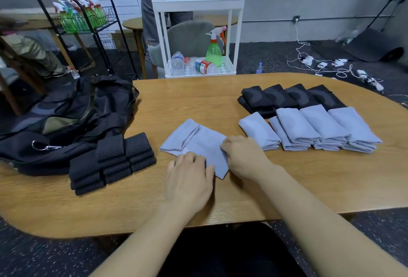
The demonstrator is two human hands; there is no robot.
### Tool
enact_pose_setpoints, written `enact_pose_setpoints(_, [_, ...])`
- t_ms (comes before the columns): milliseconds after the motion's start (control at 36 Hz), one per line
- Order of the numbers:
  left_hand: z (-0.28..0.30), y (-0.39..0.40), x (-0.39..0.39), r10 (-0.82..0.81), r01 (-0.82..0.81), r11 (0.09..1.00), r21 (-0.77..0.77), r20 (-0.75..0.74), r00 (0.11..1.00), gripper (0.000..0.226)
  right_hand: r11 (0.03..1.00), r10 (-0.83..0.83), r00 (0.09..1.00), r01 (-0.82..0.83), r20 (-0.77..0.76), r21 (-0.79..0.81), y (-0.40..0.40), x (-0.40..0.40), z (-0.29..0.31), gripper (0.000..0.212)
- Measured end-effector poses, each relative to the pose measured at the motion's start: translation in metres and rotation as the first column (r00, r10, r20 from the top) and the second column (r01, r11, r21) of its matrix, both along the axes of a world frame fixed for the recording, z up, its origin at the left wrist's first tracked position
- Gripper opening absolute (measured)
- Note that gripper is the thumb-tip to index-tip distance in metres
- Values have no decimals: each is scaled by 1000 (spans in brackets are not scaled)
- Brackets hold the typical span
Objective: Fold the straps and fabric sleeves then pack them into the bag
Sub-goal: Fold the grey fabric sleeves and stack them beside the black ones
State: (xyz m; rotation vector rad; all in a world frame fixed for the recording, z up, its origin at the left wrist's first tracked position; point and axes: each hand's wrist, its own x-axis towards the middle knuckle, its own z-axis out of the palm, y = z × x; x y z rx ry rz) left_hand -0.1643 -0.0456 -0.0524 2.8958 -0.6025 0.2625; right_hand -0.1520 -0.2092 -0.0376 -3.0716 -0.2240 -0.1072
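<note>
Mid-fold: left hand (pixel 189 177) lies flat, fingers straight, on the grey sleeve (pixel 198 144) at tabletop (pixel 198 100) centre, right hand (pixel 242 157) pinching its 3 o'clock edge; next, fold it over toward 9 o'clock.

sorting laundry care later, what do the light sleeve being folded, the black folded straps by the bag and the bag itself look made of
Light sleeve: soft matte knit, probably stretchy, lying limp with soft creases.
Black folded straps: thicker perforated fabric, maybe neoprene-like mesh; rows of tiny holes show.
Bag: thin woven synthetic, likely nylon; it slumps and has a slight sheen, with a metal clip.
</note>
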Motion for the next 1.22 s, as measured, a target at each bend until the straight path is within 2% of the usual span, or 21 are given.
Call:
enact_pose_setpoints(56, [1, 3, 6, -9, 9, 1000, 8, -5, 1000, 43, 999, -9, 998, 11, -56, 44, -4, -1, -2, 22])
enact_pose_setpoints(139, [-1, 11, 23, -45, 45, 999, 26, -21, 999, 52, 998, -7, 999, 11, -47, 67, -6, -8, 0, 22])
enact_pose_setpoints(250, [0, 23, 39, -115, 116, 993, 17, -38, 993, 82, 994, -11, 999, 17, -52, 112, -5, -26, -2, 21])
enact_pose_setpoints(306, [0, 28, 44, -154, 154, 988, -15, -80, 985, 83, 993, 0, 999, 6, -51, 118, -2, -37, -3, 21])
enact_pose_setpoints(528, [5, 47, 45, -263, 260, 965, -44, -202, 943, 81, 994, 12, 999, -7, -46, 113, 7, -57, -9, 24])
enact_pose_setpoints(722, [6, 53, 32, -428, 430, 903, -3, -97, 899, 71, 990, 45, 999, -43, -13, 136, 1, -58, -4, 31])
enact_pose_setpoints(778, [8, 51, 33, -434, 434, 901, -15, -93, 896, 69, 988, 75, 997, -72, -17, 136, -2, -58, -4, 37])
enact_pose_setpoints(833, [10, 48, 36, -435, 435, 900, -18, -73, 897, 55, 984, 90, 995, -82, -46, 155, -3, -56, -4, 39])
enact_pose_setpoints(917, [11, 43, 39, -447, 448, 893, 40, -27, 894, 38, 974, 79, 994, -62, -69, 218, -6, -53, -5, 23])
enact_pose_setpoints(1000, [7, 39, 41, -427, 426, 903, 54, 13, 904, 32, 972, 69, 993, -45, -98, 229, -9, -49, -3, 38])
enact_pose_setpoints(1111, [1, 38, 40, -331, 336, 940, -54, 84, 940, 25, 962, 55, 993, -24, -108, 271, -13, -48, -4, 64])
enact_pose_setpoints(1167, [0, 37, 38, -251, 256, 951, -173, 49, 967, 28, 946, 12, 997, 12, -74, 324, -14, -46, -8, 59])
enact_pose_setpoints(1222, [1, 34, 38, -184, 155, 940, -303, -72, 980, 30, 897, -70, 997, 78, -36, 434, -14, -41, -11, 44])
